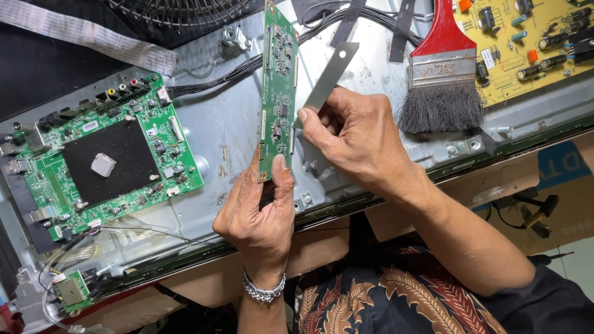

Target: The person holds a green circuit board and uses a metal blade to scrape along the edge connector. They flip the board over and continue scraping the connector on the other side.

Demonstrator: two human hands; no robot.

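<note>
My left hand grips the lower end of a long narrow green circuit board and holds it upright on edge above the grey metal back panel. My right hand pinches a thin grey metal blade between thumb and fingers. The blade's lower end sits right against the narrow board's right edge, and its upper end slants up to the right. A metal bracelet is on my left wrist.
A large green main board with a black patch is fixed at the left of the panel. A red-handled paintbrush lies beside a yellow power board at top right. Black cables and a flat ribbon run across the top.
</note>
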